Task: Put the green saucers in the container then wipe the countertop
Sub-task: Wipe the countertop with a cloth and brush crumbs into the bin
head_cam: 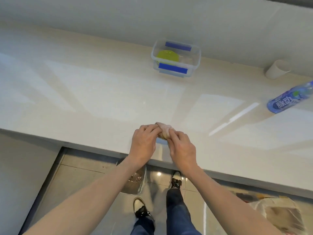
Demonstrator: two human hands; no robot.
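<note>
Beige cloth (164,131), bunched into a small wad, sits at the near edge of the countertop (94,99), pinched between both hands: the left hand (144,143) has its fingers curled over the wad's left end, and the right hand (182,147) has closed its fingertips on the right end. Judging by this, the step in hand is readying the cloth for wiping. To do it well, I would fold the wad into a flat pad, press it down with 1 palm, and sweep in long overlapping strokes from the near edge toward the back wall, lifting or skirting whatever stands in the way. The wad's long axis runs roughly left to right, tilted a little away on its left end. Farther right, a blue bottle (288,99) lies on its side, and a white cup (277,69) also lies tipped over. At the back, the clear container (194,65) with blue clips holds the green saucers (167,56), stacked at its left end; how many I cannot tell. Its long axis runs left to right along the wall.
</note>
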